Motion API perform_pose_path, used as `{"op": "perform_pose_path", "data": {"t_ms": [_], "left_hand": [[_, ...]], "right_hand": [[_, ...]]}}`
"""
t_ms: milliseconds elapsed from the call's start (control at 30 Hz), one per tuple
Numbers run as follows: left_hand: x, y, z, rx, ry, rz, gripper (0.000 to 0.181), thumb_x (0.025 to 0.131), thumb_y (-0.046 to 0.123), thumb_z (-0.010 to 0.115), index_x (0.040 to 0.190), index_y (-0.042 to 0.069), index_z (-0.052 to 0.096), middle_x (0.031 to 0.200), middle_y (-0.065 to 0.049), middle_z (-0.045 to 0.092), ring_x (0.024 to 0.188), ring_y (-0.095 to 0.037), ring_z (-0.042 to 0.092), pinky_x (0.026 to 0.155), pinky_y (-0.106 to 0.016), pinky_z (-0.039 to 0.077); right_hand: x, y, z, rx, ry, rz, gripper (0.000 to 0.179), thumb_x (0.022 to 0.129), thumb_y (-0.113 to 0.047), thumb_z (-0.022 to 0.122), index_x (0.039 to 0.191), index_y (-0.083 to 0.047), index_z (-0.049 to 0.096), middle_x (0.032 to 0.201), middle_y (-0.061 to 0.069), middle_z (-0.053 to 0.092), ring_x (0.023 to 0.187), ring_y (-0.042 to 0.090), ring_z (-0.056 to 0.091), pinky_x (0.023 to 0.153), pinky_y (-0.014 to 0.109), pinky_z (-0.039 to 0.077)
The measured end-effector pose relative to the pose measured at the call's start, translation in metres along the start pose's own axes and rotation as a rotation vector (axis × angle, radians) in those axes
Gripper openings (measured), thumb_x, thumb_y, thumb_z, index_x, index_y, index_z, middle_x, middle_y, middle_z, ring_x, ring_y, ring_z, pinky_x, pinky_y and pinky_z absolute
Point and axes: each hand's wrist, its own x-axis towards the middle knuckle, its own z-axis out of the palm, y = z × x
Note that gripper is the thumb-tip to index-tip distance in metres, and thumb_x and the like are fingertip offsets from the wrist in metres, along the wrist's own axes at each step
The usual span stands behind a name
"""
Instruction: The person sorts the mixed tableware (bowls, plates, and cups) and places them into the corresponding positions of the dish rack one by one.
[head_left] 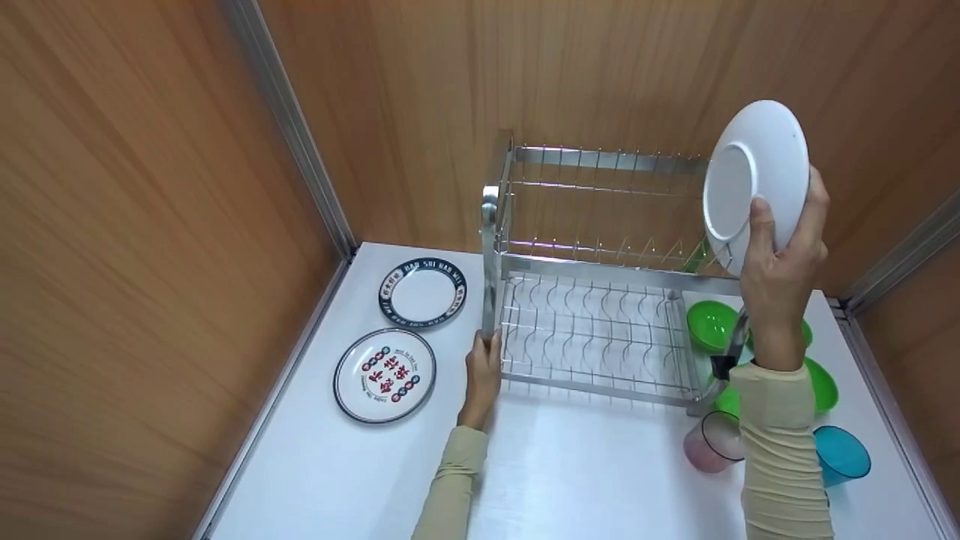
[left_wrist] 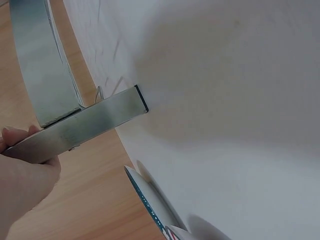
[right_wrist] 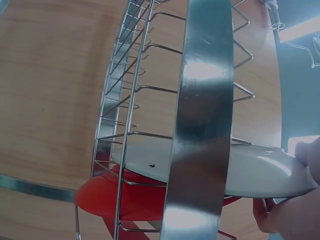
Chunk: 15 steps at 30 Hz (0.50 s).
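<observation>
taking the rack (head_left: 600,271) as the middle of a clock in the head view, the two hands are well apart and each is clamped on something. the right hand (head_left: 784,270), between 2 and 3 o'clock, pinches a white plate (head_left: 776,154) with its thumb on the underside. that plate is at 2 o'clock, tipped up on edge by the end of the upper tier; the right wrist view shows it through the wires, just beside a red thing (right_wrist: 120,197) whose full shape is hidden. the left hand, (head_left: 482,367) at 8 o'clock, has its fingers curled round the foot of the rack's metal upright (head_left: 489,262).

on the table (head_left: 585,465), a dark-rimmed plate (head_left: 422,294) lies flat at 9 o'clock, and a plate with red characters (head_left: 385,375) lies flat between 8 and 9, near it. green bowls (head_left: 711,326) sit between 3 and 4 o'clock, partly covered by the right arm. a pink cup (head_left: 709,444) stands between 4 and 5 and a blue cup (head_left: 841,456) at 4 o'clock. a wooden panel (head_left: 600,67) rises behind, at 12
</observation>
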Motion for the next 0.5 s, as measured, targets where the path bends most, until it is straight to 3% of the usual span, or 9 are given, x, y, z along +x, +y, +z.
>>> {"op": "perform_pose_path", "data": {"t_ms": [200, 500], "left_hand": [[0.0, -0.001, 0.0, 0.003, 0.018, 0.021, 0.019, 0.111, 0.022, 0.047, 0.103, 0.005, 0.052, 0.076, 0.003, 0.043, 0.068, -0.012, 0.043, 0.06, -0.027, 0.042], [0.0, -0.002, 0.0, -0.01, 0.014, 0.017, 0.02, 0.112, 0.023, 0.046, 0.102, 0.006, 0.051, 0.076, 0.004, 0.043, 0.068, -0.012, 0.043, 0.06, -0.026, 0.041]], "right_hand": [[0.004, 0.0, 0.006, -0.021, 0.014, -0.002, 0.055, 0.102, -0.031, 0.065, 0.151, -0.015, 0.046, 0.146, -0.002, 0.057, 0.134, 0.021, 0.056, 0.106, 0.041, 0.047], [0.007, -0.003, 0.012, 0.054, 0.059, 0.051, 0.051, 0.102, -0.024, 0.066, 0.149, -0.013, 0.049, 0.145, -0.002, 0.06, 0.133, 0.018, 0.057, 0.106, 0.038, 0.047]]}}
